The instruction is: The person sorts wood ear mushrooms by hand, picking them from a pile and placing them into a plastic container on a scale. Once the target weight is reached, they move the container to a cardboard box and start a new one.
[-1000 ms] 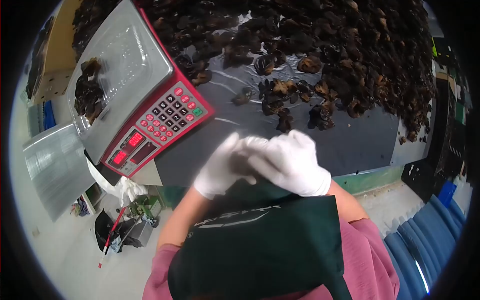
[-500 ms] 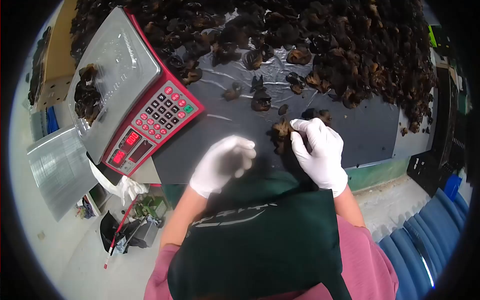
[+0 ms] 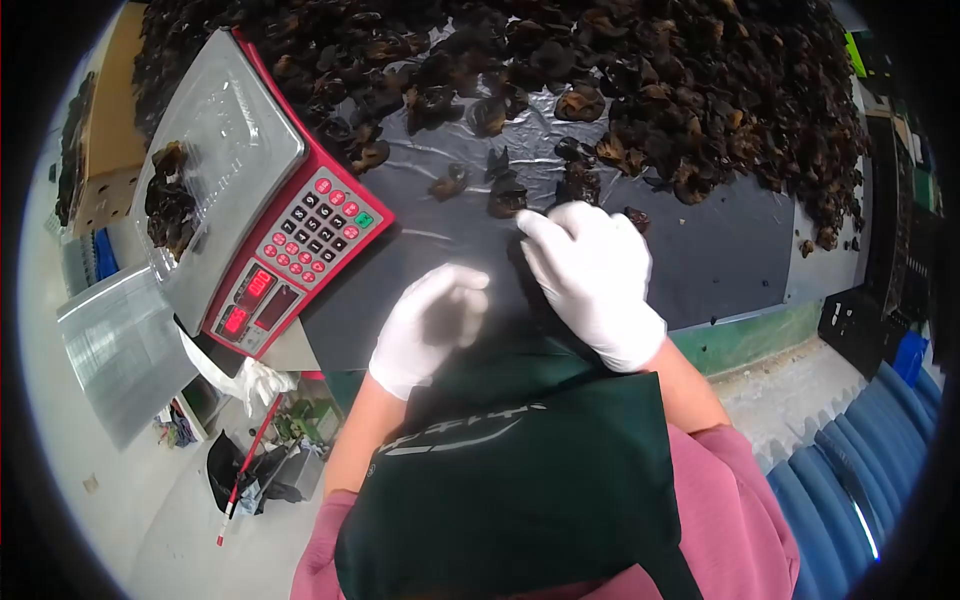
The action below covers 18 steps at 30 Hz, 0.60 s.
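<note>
Both my hands wear white gloves. My right hand [image 3: 590, 285] is over the dark table sheet, back upward and fingers stretched forward; its underside is hidden. Its index fingertip is at the near edge of a dark wood ear mushroom [image 3: 507, 196]. Another wood ear clump [image 3: 578, 182] lies just beyond the knuckles. My left hand [image 3: 430, 325] hovers near the table's front edge, fingers loosely bent, with nothing visible in it. A red digital scale [image 3: 300, 240] stands to the left, bearing a clear plastic tray [image 3: 225, 140] with a wood ear clump [image 3: 172, 205] inside.
A large heap of wood ear mushrooms [image 3: 730, 100] covers the back and right of the table. A clear plastic sheet [image 3: 125, 340] juts out below the scale, near a white glove [image 3: 262, 382]. Blue corrugated material [image 3: 850, 480] is at lower right, a cardboard box [image 3: 115, 150] at far left.
My right hand has moved forward and left, away from where it pinched a brownish wood ear piece. A clump now lies farther back. My left hand has shifted slightly left.
</note>
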Motion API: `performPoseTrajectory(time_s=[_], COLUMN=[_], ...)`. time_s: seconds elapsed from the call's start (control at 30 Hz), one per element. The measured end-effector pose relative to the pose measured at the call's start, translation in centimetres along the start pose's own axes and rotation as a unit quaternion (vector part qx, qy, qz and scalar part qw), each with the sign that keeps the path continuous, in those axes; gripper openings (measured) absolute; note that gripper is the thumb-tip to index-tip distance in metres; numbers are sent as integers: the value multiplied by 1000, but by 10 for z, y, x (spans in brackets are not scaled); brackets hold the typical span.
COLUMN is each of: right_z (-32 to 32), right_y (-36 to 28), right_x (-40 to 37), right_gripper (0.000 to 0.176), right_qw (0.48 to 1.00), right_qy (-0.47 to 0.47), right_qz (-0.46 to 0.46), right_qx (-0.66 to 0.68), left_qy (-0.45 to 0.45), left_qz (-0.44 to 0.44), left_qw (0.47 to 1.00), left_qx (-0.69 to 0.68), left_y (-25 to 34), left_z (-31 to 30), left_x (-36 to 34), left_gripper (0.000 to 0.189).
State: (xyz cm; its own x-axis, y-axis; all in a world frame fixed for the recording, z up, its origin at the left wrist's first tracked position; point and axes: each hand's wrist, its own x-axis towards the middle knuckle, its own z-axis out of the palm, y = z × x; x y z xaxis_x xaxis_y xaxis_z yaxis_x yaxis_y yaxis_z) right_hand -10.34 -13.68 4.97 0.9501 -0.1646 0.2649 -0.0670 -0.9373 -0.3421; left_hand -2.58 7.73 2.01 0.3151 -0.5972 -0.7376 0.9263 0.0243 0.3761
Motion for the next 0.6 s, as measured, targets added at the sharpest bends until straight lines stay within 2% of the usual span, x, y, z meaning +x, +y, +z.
performPoseTrajectory(time_s=[0.07,0.17,0.37,0.47,0.5,0.6], right_z=[33,39,23,15,15,16], right_y=[4,11,13,7,7,-2], right_x=[9,9,-20,-30,-34,-42], right_gripper=[9,8,26,33,39,44], right_qw=[1000,999,993,993,992,993], right_qy=[0,45,109,106,106,92], right_qz=[6,-7,-43,-53,-68,-71], right_qx=[-25,-30,3,21,19,32], left_qy=[4,-19,-66,-46,-61,-72], left_qz=[5,26,53,33,39,17], left_qw=[1000,999,993,995,986,984], left_qx=[7,16,77,84,148,162], left_y=[3,6,0,5,13,14], left_z=[3,1,2,22,34,34], left_x=[-4,-8,2,2,0,2], left_gripper=[33,34,40,47,52,50])
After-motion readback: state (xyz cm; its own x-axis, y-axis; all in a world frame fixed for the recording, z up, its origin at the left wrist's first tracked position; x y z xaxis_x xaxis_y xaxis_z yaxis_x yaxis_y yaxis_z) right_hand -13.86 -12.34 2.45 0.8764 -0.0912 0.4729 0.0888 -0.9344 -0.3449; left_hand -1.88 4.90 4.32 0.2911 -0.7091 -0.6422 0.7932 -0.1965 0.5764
